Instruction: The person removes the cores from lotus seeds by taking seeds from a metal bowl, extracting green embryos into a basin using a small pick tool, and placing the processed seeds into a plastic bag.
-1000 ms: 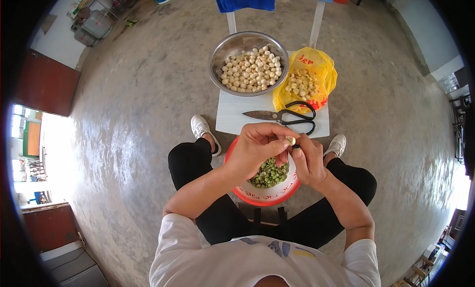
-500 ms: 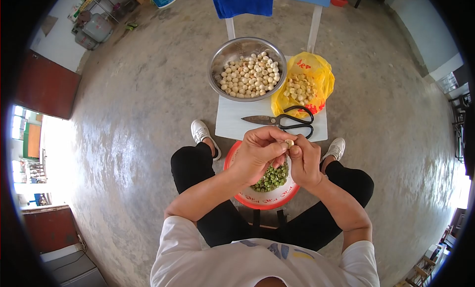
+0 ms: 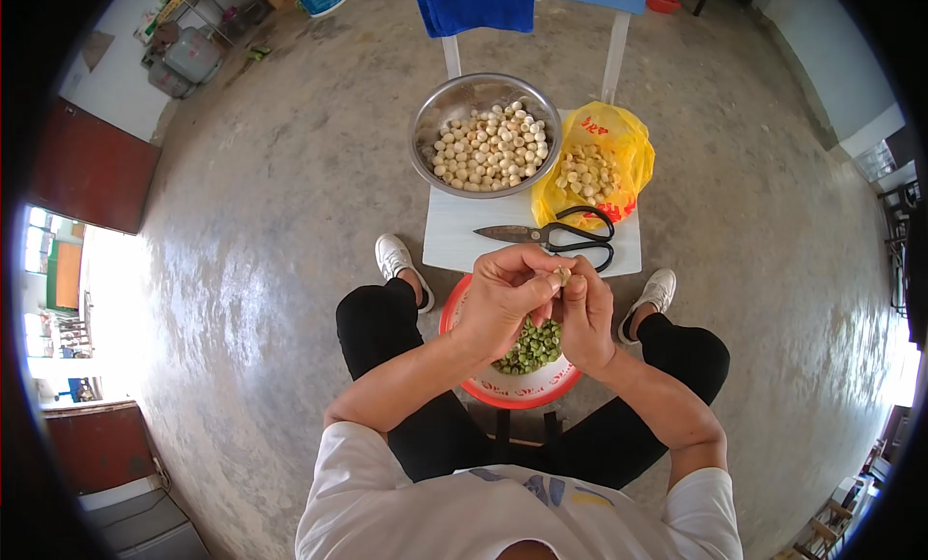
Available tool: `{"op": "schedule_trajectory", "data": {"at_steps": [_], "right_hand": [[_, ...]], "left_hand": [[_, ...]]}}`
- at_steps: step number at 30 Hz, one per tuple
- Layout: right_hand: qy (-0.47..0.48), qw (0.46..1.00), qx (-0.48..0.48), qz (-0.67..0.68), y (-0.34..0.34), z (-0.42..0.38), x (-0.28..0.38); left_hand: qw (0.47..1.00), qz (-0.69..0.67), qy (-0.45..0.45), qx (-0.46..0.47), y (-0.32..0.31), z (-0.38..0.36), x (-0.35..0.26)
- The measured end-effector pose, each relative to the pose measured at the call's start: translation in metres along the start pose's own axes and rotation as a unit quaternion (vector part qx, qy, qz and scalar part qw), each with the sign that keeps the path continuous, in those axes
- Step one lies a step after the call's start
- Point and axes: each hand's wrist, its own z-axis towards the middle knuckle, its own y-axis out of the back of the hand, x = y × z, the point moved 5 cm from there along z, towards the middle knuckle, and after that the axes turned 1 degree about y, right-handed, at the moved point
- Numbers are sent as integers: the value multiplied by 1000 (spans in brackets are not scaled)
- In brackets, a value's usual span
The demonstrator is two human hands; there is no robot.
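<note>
Above a red-rimmed white basin (image 3: 503,397), my two hands meet at the fingertips. My left hand (image 3: 505,294) pinches a small pale round seed (image 3: 563,274) between thumb and forefinger. From the other side, the thumb and forefinger of my right hand (image 3: 588,320) press on the same seed. Green seed pieces (image 3: 530,353) lie in the basin, partly hidden by my hands. Just beyond my fingers, black-handled scissors (image 3: 551,235) rest on the white chair seat (image 3: 454,233), blades pointing left.
A steel bowl (image 3: 421,156) of whitish round seeds stands on the seat's left. Beside it sits a yellow plastic bag (image 3: 633,154) with pale shell pieces (image 3: 586,172). A blue towel (image 3: 474,4) hangs over the chair back. My knees flank the basin.
My right hand has shifted slightly left and its thumb has moved up against the seed. My left hand stays nearly in place.
</note>
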Motion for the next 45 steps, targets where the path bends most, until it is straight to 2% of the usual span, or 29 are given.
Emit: {"op": "schedule_trajectory", "data": {"at_steps": [3, 6, 9, 11, 15, 18, 21, 23, 29, 33, 38, 41, 43, 44, 45], "right_hand": [[-9, 1000, -13, 17, -1, 0, -2], [-9, 999, 6, -31, 4, 6, 6], [17, 987, 32, -159, 11, 12, 21], [38, 975, 33, -215, 13, 13, 22], [133, 942, 56, -303, 14, 14, 28], [167, 917, 53, -359, 14, 14, 34], [169, 907, 65, -381, 13, 11, 32], [151, 920, 72, -353, 14, 10, 30], [137, 935, 97, -312, 15, 8, 32], [104, 944, 115, -292, 20, 6, 28], [110, 937, 117, -309, 26, 5, 25], [121, 933, 109, -321, 26, 8, 30], [116, 922, 116, -352, 30, 8, 31], [108, 912, 125, -375, 32, 6, 25], [98, 903, 133, -397, 34, 4, 20]], "left_hand": [[1000, 0, -7, 8, 2, 1, 1], [1000, 9, -9, 8, -2, 3, -2], [999, 43, -14, 2, -5, 6, -8], [995, 97, -37, 2, -3, 8, -13], [994, 110, -20, 13, 2, 11, -18], [988, 151, -32, 21, 1, 11, -22], [975, 212, -64, 24, 2, 9, -20], [970, 229, -82, 14, 2, 9, -20], [964, 243, -105, -27, 1, 3, -27], [957, 254, -136, -17, 0, 4, -31], [949, 270, -160, -28, 0, 6, -29], [957, 257, -123, -56, 0, 9, -29], [958, 220, -103, -155, 5, 12, -33], [957, 190, -131, -176, 16, 19, -40], [946, 221, -156, -181, 21, 25, -49]]}}
